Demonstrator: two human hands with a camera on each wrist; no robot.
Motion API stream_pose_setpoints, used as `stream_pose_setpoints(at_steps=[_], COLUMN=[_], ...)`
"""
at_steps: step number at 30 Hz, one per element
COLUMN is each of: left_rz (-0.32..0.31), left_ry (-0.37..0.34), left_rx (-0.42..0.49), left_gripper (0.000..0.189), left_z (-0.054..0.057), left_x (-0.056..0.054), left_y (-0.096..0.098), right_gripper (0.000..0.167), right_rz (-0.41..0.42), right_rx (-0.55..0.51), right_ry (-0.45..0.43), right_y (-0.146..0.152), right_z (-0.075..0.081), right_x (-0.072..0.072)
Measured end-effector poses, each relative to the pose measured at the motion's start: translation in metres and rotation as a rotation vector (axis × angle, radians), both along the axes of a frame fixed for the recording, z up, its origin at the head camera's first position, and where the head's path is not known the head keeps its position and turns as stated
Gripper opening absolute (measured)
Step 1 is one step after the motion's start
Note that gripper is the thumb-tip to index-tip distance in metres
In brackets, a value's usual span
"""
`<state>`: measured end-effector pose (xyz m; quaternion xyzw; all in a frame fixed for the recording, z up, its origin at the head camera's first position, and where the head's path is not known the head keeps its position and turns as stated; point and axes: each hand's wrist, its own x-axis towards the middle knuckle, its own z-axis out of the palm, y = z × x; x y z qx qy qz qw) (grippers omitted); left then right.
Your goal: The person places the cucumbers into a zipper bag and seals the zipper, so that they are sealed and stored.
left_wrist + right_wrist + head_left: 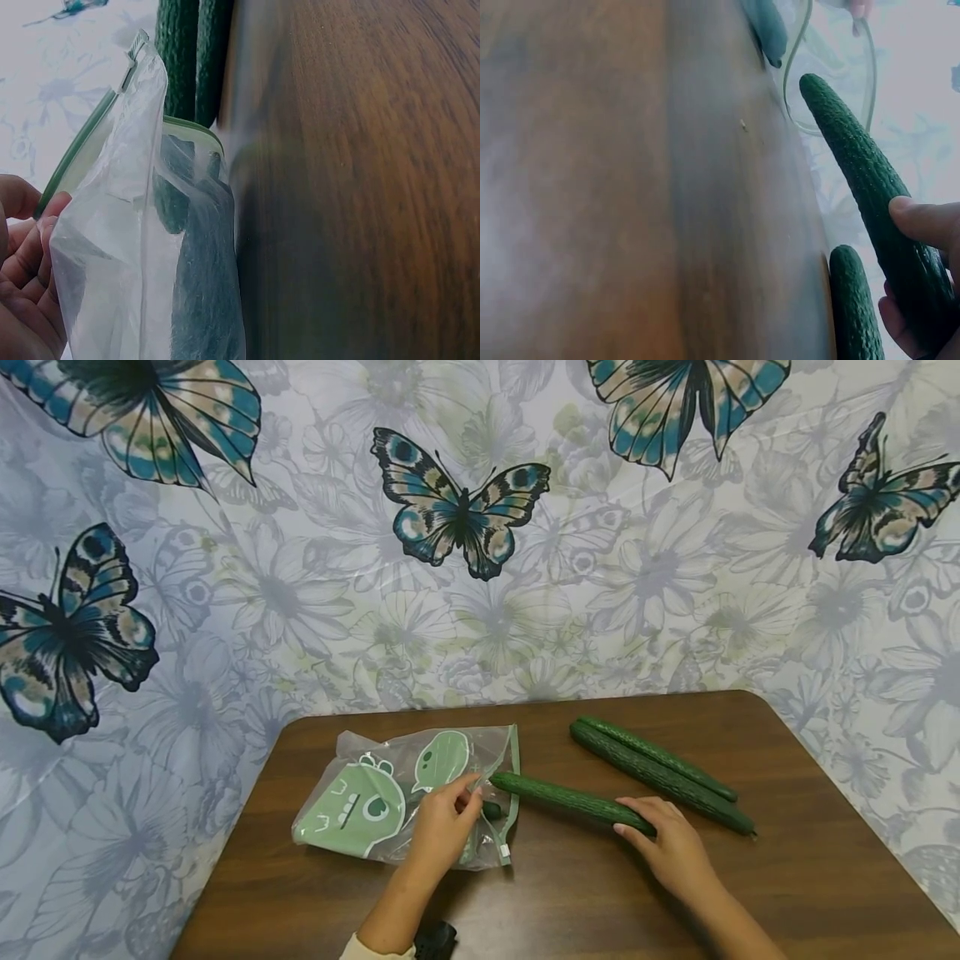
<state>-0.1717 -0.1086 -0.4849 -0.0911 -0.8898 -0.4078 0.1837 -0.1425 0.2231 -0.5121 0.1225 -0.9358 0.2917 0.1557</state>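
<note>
Cucumber [572,800] lies across the middle of the brown surface [787,877], its far tip pointing at abt 10 o'clock twd the mouth of a clear zip bag [390,802]. Right hand [671,847] grips its near end, fingers curled over the top & thumb under. Left hand [442,827] pinches the bag's upper film at the opening, lifting it; bag sits at abt 9 o'clock from the cucumber, printed w/ pale green cartoon shapes, green zip strip along the open edge.

Two more cucumbers [660,772] lie side by side at abt 1 o'clock from the right hand, touching each other, apart from the held one.

Head view alone gives the whole layout, plus the butterfly-and-flower sheet [480,527] hung behind the surface.

Left wrist view shows what head view can't: bag mouth held open, w/ a dark green cucumber [199,262] already inside against the film. Left fingers [30,255] show at the bag edge.

Right wrist view shows the grip up close: thumb [922,221] pressed on the held cucumber's bumpy skin, tip clear of the bag rim, not yet inside. End of a spare cucumber [855,300] sits just beside it.
</note>
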Motion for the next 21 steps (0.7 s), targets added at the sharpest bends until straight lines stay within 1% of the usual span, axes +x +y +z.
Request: stream_pose_setpoints(at_steps=[5,14,21], left_rz=[-0.013,-0.016,-0.013], left_ry=[0.002,-0.001,-0.021], left_rx=[-0.001,-0.001,-0.003], left_gripper=[0.024,0.022,0.023], left_z=[-0.001,-0.003,-0.001], left_x=[0.0,0.0,0.0], left_y=[0.001,0.0,0.001], right_gripper=[0.044,0.043,0.041], right_rz=[0.012,0.035,0.048], right_rx=[0.002,-0.009,-0.023], right_ry=[-0.005,-0.032,-0.024], right_y=[-0.007,-0.022,-0.032], right_z=[-0.003,-0.008,-0.005], right_x=[-0.006,-0.017,-0.021])
